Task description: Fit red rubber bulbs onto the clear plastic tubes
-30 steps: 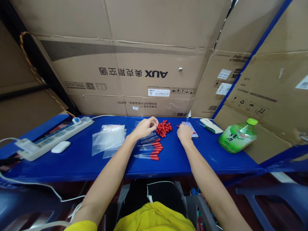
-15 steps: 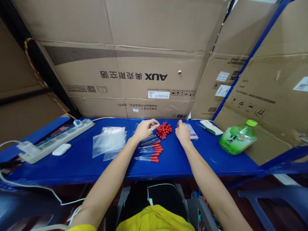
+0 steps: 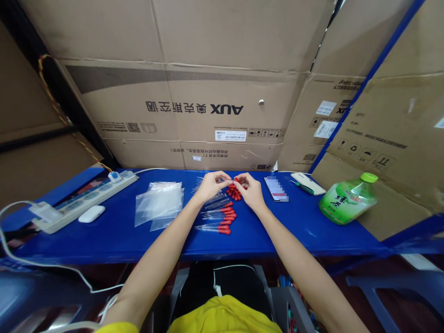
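Note:
Over the back middle of the table, my left hand (image 3: 212,186) is closed in a pinch on a clear dropper tube, mostly hidden by the fingers. My right hand (image 3: 250,190) pinches a red rubber bulb, its fingertips meeting the left ones at the tube's end. Just below both hands lies a pile of red rubber bulbs (image 3: 234,193), partly covered by the right hand. Nearer me, several droppers (image 3: 225,223) with red bulbs fitted lie in a row, tips pointing left. Bare clear tubes (image 3: 215,202) lie beside and under my left hand.
Clear plastic bags (image 3: 161,203) are stacked left of the tubes. Further left are a white earphone case (image 3: 92,213) and a power strip (image 3: 93,196). To the right lie a phone (image 3: 276,188), a green-handled screwdriver (image 3: 305,187) and a green drink bottle (image 3: 347,200). Cardboard (image 3: 194,83) walls the back.
My right hand has moved left from beside the phone, carrying a red bulb to my left hand's fingertips. The phone is now fully uncovered. My left hand stays nearly in place.

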Demonstrator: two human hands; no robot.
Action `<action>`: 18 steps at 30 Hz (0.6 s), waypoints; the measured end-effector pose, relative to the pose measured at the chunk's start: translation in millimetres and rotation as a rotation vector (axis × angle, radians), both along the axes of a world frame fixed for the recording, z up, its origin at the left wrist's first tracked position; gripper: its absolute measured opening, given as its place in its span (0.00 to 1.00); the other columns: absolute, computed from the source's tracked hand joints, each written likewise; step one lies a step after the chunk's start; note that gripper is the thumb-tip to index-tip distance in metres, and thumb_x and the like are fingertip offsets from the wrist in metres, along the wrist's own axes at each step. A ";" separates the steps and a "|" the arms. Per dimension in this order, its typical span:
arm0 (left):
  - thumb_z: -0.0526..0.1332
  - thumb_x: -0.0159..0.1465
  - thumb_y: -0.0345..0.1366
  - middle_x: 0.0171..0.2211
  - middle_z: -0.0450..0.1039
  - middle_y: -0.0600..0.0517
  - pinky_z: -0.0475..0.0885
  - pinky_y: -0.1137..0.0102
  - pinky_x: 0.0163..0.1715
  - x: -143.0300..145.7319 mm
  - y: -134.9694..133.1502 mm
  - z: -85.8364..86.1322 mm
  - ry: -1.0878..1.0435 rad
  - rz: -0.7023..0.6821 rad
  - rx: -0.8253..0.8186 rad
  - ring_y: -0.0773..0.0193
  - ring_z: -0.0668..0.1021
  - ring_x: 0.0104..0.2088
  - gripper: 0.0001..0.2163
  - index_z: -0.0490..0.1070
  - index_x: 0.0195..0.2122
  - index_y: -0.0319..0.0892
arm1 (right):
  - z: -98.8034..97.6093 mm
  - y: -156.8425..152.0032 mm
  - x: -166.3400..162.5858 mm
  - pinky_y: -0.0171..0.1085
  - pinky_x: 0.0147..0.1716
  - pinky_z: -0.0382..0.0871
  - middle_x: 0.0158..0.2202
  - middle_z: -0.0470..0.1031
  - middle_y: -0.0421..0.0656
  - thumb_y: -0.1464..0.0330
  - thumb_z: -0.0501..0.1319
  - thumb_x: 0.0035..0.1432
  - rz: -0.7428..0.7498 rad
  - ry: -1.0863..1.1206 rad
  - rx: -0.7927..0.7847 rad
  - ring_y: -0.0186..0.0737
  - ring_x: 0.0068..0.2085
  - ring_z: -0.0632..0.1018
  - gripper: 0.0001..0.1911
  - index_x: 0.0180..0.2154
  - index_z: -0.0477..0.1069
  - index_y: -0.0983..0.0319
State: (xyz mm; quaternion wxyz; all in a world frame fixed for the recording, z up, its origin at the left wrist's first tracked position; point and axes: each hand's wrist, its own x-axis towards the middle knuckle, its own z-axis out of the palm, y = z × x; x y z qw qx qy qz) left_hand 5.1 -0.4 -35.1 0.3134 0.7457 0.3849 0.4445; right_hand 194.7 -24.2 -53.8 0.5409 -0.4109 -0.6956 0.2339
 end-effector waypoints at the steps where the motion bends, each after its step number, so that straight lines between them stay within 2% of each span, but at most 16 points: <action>1: 0.68 0.59 0.44 0.34 0.80 0.48 0.69 0.70 0.35 0.5 -0.8 0.9 -0.024 -0.017 -0.019 0.65 0.76 0.32 0.14 0.79 0.37 0.38 | -0.4 0.3 -0.2 0.36 0.36 0.74 0.37 0.78 0.44 0.60 0.62 0.60 0.010 0.024 -0.001 0.39 0.35 0.79 0.11 0.40 0.70 0.60; 4: 0.70 0.57 0.47 0.35 0.80 0.47 0.68 0.71 0.32 2.4 -4.6 5.4 -0.146 -0.048 -0.111 0.66 0.75 0.31 0.16 0.79 0.38 0.38 | -0.9 1.4 -0.4 0.36 0.38 0.75 0.37 0.79 0.44 0.58 0.62 0.60 -0.011 0.073 -0.009 0.39 0.36 0.80 0.12 0.38 0.69 0.59; 7: 0.65 0.62 0.52 0.31 0.78 0.48 0.61 0.73 0.23 4.4 -8.1 9.5 -0.285 -0.063 -0.230 0.70 0.70 0.24 0.20 0.78 0.38 0.37 | -0.5 1.7 -1.1 0.36 0.39 0.75 0.36 0.79 0.43 0.58 0.61 0.60 -0.036 0.122 -0.016 0.39 0.37 0.80 0.12 0.39 0.69 0.59; 9: 0.64 0.62 0.54 0.26 0.75 0.50 0.57 0.74 0.20 6.9 -9.1 9.2 -0.295 -0.065 -0.257 0.72 0.65 0.20 0.21 0.77 0.35 0.37 | -0.2 1.1 -1.9 0.36 0.39 0.75 0.36 0.79 0.42 0.59 0.62 0.60 -0.004 0.162 -0.004 0.39 0.37 0.81 0.13 0.44 0.69 0.59; 12: 0.65 0.61 0.52 0.24 0.74 0.51 0.59 0.73 0.21 14.4 -8.5 1.0 -0.238 -0.038 -0.227 0.71 0.65 0.21 0.19 0.76 0.30 0.37 | -1.5 -0.7 -3.5 0.36 0.38 0.76 0.36 0.80 0.42 0.61 0.62 0.61 0.053 0.164 0.009 0.38 0.36 0.81 0.16 0.49 0.70 0.59; 14: 0.64 0.62 0.51 0.24 0.75 0.51 0.62 0.72 0.23 21.3 -7.6 -8.6 -0.202 0.068 -0.155 0.69 0.68 0.22 0.19 0.76 0.29 0.37 | -4.1 -1.6 -4.7 0.36 0.36 0.76 0.37 0.80 0.42 0.61 0.61 0.62 0.051 0.099 -0.008 0.38 0.33 0.81 0.14 0.48 0.72 0.59; 16: 0.64 0.62 0.46 0.26 0.77 0.50 0.66 0.71 0.28 28.1 -7.2 -18.4 -0.160 0.258 -0.048 0.66 0.73 0.25 0.15 0.77 0.28 0.38 | -7.3 -2.0 -5.5 0.36 0.33 0.75 0.36 0.81 0.42 0.62 0.60 0.63 0.027 0.030 -0.034 0.37 0.30 0.80 0.12 0.45 0.74 0.59; 18: 0.62 0.64 0.42 0.26 0.78 0.50 0.67 0.70 0.29 33.1 -7.5 -25.2 -0.108 0.349 -0.006 0.65 0.75 0.26 0.13 0.77 0.28 0.39 | -9.9 -2.0 -5.6 0.36 0.31 0.75 0.36 0.81 0.43 0.62 0.60 0.63 0.017 -0.003 -0.046 0.38 0.29 0.79 0.12 0.45 0.75 0.59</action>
